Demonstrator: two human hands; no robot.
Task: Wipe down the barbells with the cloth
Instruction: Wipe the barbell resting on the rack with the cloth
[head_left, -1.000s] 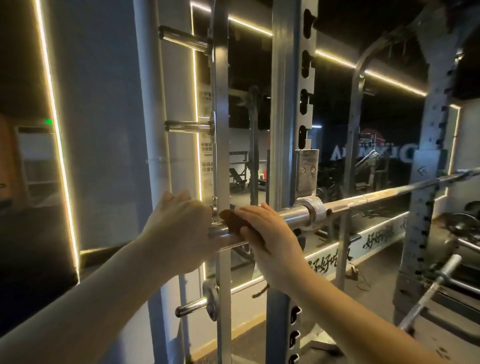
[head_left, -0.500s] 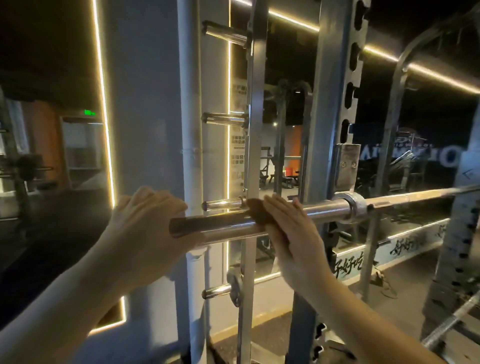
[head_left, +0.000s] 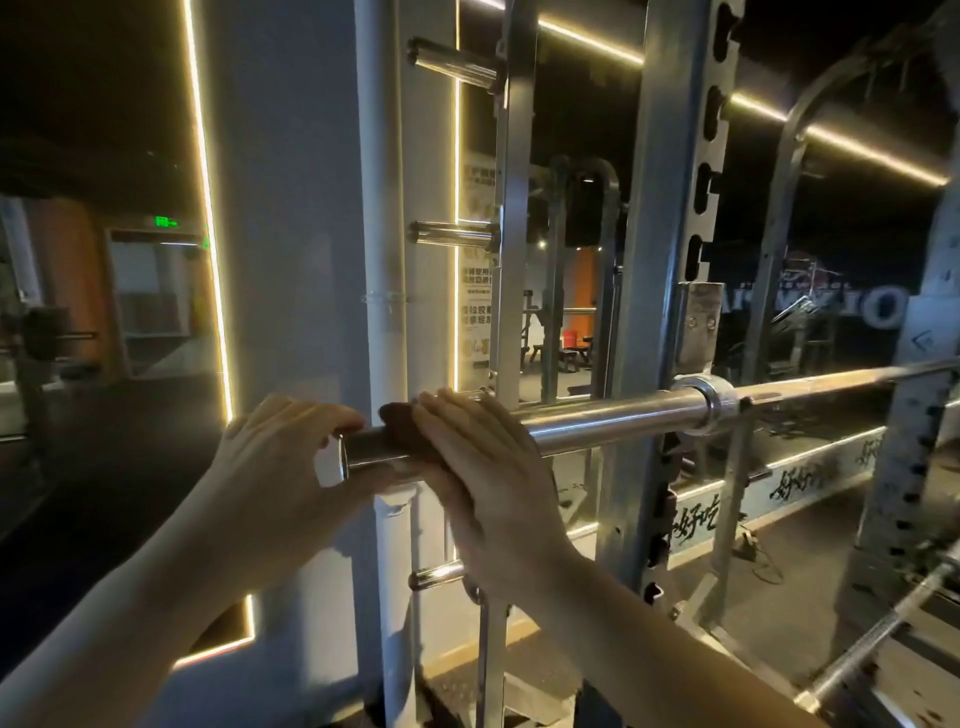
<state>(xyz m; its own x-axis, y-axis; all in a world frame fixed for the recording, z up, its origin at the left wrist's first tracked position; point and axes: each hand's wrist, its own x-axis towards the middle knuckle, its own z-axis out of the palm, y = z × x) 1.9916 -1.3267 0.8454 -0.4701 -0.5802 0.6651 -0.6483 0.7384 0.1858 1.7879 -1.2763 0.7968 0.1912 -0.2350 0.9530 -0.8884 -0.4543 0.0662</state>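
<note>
Curling round the end of the barbell, the left grip holds it, fingers above and thumb beneath. Just beside it, the right grip folds over a dark brown cloth, pressing it onto the bar's sleeve, which lies across the steel rack.

One view is given. It is taken from the person's head and aimed forward. The left hand, right hand and bar are seen up close.
</note>
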